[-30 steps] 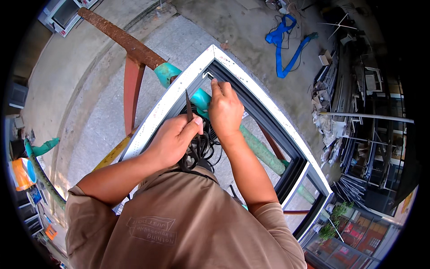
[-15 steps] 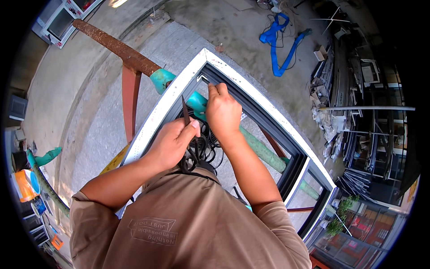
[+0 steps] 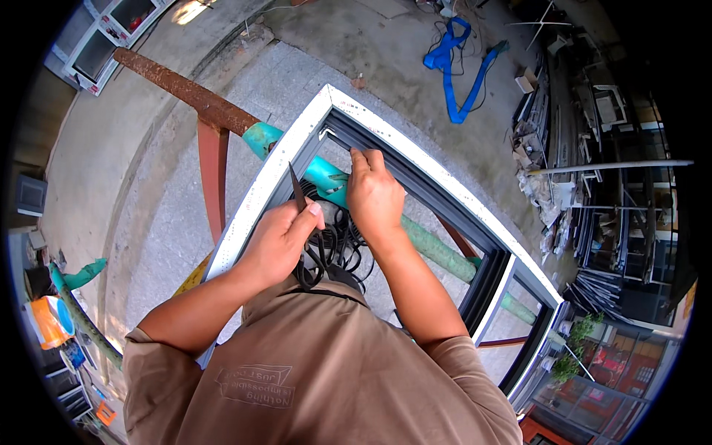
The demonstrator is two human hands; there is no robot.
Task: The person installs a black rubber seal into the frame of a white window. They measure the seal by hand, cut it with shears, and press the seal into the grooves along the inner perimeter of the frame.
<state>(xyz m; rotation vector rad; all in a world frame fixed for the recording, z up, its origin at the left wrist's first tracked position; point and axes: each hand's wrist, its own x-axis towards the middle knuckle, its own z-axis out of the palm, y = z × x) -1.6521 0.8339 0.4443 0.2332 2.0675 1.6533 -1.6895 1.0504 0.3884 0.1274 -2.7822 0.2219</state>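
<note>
The left hand (image 3: 278, 239) is closed around a pair of black scissors (image 3: 305, 233), blades pointing up and away along the inner edge of the white window frame (image 3: 297, 152). The right hand (image 3: 374, 194) is curled, fingertips pressed onto the dark gasket (image 3: 445, 204) in the frame's channel just below its far corner; whether it pinches the strip or only presses it cannot be told. A loose tangle of the same black strip hangs between the forearms, against the brown shirt (image 3: 319, 371).

The frame lies tilted across a rusty steel trestle (image 3: 189, 93) whose bar is wrapped in teal padding (image 3: 326, 178); the padding passes under the frame just beneath both hands. A blue strap (image 3: 452, 67) lies on the concrete floor (image 3: 126, 170) well beyond the frame's corner, and stacked frames and profiles (image 3: 601, 133) crowd the right side.

Compared with half a second ago and a second ago, both hands sit at nearly the same place on the frame: left fist with scissors beside the left rail, right hand on the channel near the corner. The scissor blades keep the same upward slant. The view has shifted slightly, so the strap and trestle sit a little differently in the picture
</note>
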